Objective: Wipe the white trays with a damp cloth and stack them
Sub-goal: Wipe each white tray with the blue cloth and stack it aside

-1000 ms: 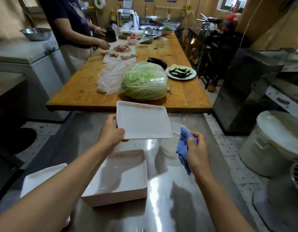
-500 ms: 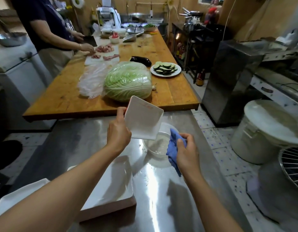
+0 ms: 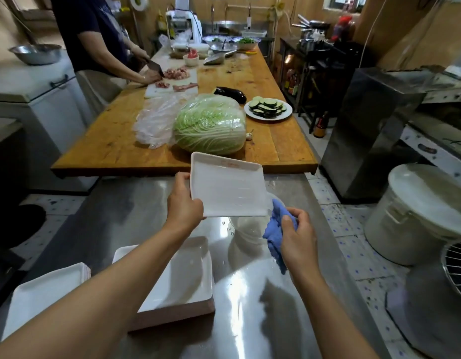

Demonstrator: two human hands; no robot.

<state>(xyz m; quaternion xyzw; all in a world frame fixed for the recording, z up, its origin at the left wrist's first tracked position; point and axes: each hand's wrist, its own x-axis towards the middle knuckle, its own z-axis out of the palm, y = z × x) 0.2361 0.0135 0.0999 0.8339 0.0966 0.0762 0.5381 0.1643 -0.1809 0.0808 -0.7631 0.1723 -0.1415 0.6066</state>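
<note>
— Now, what does each hand hold?

— My left hand [image 3: 184,203] grips a white tray [image 3: 228,189] by its left edge, thumb on the upper face, the other fingers hidden beneath. The tray is lifted clear of the steel counter [image 3: 136,203], its open side facing me, far edge raised; a faint reddish stain marks the far rim. My right hand [image 3: 298,238] pinches a bunched blue cloth [image 3: 274,235], fingers curled around it; the cloth hangs down just beside the tray's near right corner, and whether it touches I cannot tell.

— Where are the other trays?

— One stack of white trays [image 3: 188,275] lies on the counter under my left forearm; a second stack [image 3: 43,294] lies near the left corner, apart from the first. A clear bowl [image 3: 246,226] stands on the counter below the raised tray, partly hidden by it and by the cloth.

— And beyond the counter?

— A wooden table [image 3: 107,141] abuts it, bearing a wrapped cabbage [image 3: 210,125], an eggplant [image 3: 230,94], a plate of sliced eggplant [image 3: 268,108] and a cutting board [image 3: 169,85] with meat. A person in a dark shirt [image 3: 94,32] stands at its left side, holding a cleaver over the board. A white lidded bucket [image 3: 418,211] stands on the floor at right.
</note>
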